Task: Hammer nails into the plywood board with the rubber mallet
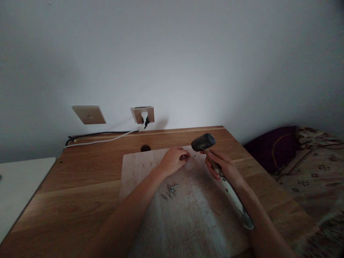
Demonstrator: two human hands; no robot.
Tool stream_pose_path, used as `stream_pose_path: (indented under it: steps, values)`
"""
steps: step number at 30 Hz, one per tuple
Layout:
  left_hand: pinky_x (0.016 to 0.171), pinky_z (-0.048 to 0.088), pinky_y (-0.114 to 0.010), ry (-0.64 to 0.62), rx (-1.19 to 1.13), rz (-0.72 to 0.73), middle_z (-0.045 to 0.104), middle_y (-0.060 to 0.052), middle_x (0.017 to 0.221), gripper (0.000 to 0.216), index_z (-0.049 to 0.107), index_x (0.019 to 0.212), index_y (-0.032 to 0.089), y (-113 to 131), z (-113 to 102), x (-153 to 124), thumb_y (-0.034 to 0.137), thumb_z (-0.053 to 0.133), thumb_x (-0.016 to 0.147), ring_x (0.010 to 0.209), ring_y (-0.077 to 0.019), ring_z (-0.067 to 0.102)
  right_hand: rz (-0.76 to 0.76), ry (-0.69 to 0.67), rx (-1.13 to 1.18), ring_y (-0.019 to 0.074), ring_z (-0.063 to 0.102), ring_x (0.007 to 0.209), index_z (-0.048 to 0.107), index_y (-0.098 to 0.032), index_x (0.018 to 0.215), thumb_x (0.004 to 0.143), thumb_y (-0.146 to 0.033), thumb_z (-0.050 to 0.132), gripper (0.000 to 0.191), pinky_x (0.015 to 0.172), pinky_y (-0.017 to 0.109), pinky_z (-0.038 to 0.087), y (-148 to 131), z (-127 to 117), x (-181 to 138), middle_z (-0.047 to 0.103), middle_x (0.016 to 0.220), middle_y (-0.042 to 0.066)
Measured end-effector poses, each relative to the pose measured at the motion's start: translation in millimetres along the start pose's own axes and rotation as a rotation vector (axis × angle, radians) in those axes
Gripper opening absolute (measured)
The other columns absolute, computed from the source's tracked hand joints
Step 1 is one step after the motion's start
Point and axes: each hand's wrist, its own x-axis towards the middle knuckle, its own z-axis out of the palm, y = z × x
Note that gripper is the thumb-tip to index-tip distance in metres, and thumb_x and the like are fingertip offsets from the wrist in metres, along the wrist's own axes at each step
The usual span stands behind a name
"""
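Observation:
My right hand (223, 166) grips a hammer (233, 197) high on its worn, pale handle, close below the dark metal head. The hammer head is raised a little above the far right part of a pale wooden board (182, 222). Over the board's far edge, my left hand (174, 159) has its fingers curled in a pinch; whatever is between the fingertips is too small to make out. Nearer to me, several loose metal nails (170, 191) lie in a small heap on the board. A few tiny dark marks show in the wood left of my left hand.
The board lies on a wooden table (80, 200) against a white wall. Cables run from a wall socket (144, 115) along the table's back edge, near a round hole (145, 148). A white surface (24, 182) is at left, patterned fabric (314, 175) at right.

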Motion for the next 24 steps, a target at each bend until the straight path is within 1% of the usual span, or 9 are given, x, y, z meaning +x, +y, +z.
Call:
stream_pose_path:
  steps: [2,4,7,10,13,15,19,22,24]
  values:
    - [0.088,0.055,-0.036,0.002,-0.018,-0.032,0.077,-0.007,0.094,0.024,0.077,0.1,0.019,-0.1,1.1,-0.1,0.006,0.065,0.083,0.091,-0.0218,0.071,0.008,0.005,-0.071,0.0072,0.045,0.032,0.067,-0.018,0.1,0.08,-0.057,0.075,0.044,0.026,0.02,0.034,-4.8,3.0,-7.2,0.059,0.063,-0.005]
    - [0.086,0.055,-0.035,0.031,-0.055,-0.065,0.078,-0.006,0.095,0.034,0.073,0.114,0.02,0.0,2.4,-0.7,0.006,0.065,0.083,0.086,-0.02,0.071,0.018,0.001,-0.099,0.008,0.047,0.033,0.068,-0.018,0.099,0.08,-0.056,0.074,0.043,0.027,0.02,0.036,-7.4,5.9,-12.5,0.06,0.064,-0.003]
    - [0.083,0.056,-0.033,0.055,-0.108,-0.088,0.078,-0.005,0.096,0.05,0.064,0.128,0.019,-0.2,4.2,-1.6,0.005,0.065,0.081,0.083,-0.0186,0.072,0.051,-0.062,-0.103,0.0089,0.049,0.035,0.068,-0.018,0.095,0.08,-0.057,0.074,0.042,0.029,0.021,0.039,-6.4,9.7,-15.5,0.061,0.064,-0.003]
    - [0.081,0.056,-0.034,0.055,-0.091,-0.108,0.077,-0.006,0.1,0.055,0.062,0.13,0.018,-0.9,4.9,-1.3,0.005,0.068,0.077,0.084,-0.02,0.071,0.06,-0.109,-0.121,0.0084,0.048,0.034,0.064,-0.019,0.086,0.079,-0.06,0.074,0.042,0.029,0.02,0.039,-1.1,13.9,-15.2,0.061,0.064,-0.003]
    - [0.084,0.056,-0.036,0.078,-0.039,-0.114,0.076,-0.008,0.105,0.057,0.062,0.13,0.018,-1.6,4.1,-0.7,0.005,0.068,0.075,0.088,-0.0222,0.071,0.055,-0.131,-0.176,0.0074,0.047,0.033,0.061,-0.02,0.082,0.081,-0.063,0.071,0.044,0.028,0.019,0.037,4.3,17.1,-15.0,0.059,0.062,-0.004]
    - [0.084,0.055,-0.036,0.075,-0.033,-0.116,0.076,-0.008,0.102,0.057,0.062,0.13,0.018,-1.8,3.6,-0.6,0.004,0.067,0.075,0.087,-0.0219,0.071,0.053,-0.133,-0.2,0.0074,0.047,0.034,0.061,-0.02,0.083,0.082,-0.062,0.07,0.043,0.029,0.019,0.038,6.2,17.4,-15.4,0.059,0.063,-0.005]
    - [0.078,0.054,-0.032,0.044,-0.095,-0.13,0.076,-0.004,0.092,0.054,0.06,0.13,0.02,-1.6,5.8,0.3,0.006,0.066,0.078,0.079,-0.0185,0.07,0.017,-0.092,-0.166,0.0078,0.046,0.034,0.062,-0.021,0.091,0.083,-0.059,0.068,0.039,0.028,0.02,0.035,5.7,15.1,-16.1,0.058,0.063,-0.005]
    - [0.077,0.053,-0.032,0.054,-0.104,-0.089,0.074,-0.003,0.096,0.059,0.059,0.131,0.021,-1.4,6.1,2.9,0.005,0.065,0.075,0.08,-0.018,0.069,0.004,-0.103,-0.194,0.0077,0.045,0.033,0.061,-0.021,0.088,0.083,-0.057,0.068,0.037,0.028,0.02,0.034,6.0,14.0,-15.9,0.058,0.062,-0.005]
    - [0.076,0.053,-0.032,0.061,-0.085,-0.084,0.072,-0.004,0.1,0.057,0.06,0.126,0.02,0.2,-0.6,3.1,0.005,0.066,0.072,0.082,-0.0187,0.067,0.003,-0.126,-0.21,0.0079,0.046,0.034,0.06,-0.021,0.086,0.082,-0.056,0.068,0.036,0.028,0.02,0.035,7.8,14.2,-15.2,0.058,0.062,-0.006]
